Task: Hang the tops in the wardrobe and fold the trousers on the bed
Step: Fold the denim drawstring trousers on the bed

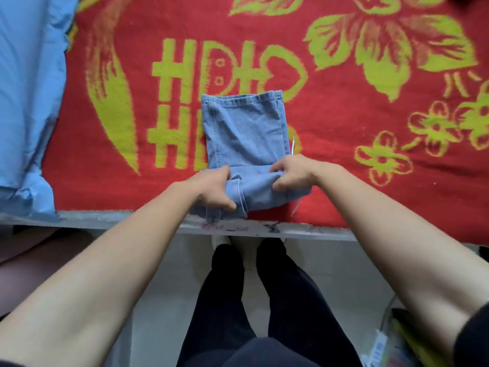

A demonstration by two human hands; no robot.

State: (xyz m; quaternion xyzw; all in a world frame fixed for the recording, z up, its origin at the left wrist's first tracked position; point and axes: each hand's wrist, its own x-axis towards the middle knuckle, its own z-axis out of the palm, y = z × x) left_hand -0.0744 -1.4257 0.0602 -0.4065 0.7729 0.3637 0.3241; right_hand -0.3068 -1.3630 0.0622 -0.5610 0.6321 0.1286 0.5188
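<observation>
fingers of the left hand [211, 192] hide inside the jeans [243, 128] fold.

Soft, even light falls from overhead, bright enough that the red blanket [344, 186] glows, with hardly any shadow or glare. The wide lens bows the rail [105, 219] and swells my forearms [92, 274] toward the corners. My left grip [211, 189] and right grip [293, 173] look slightly smeared, perhaps from motion. The floor [164, 313] is dimmer and soft.
</observation>
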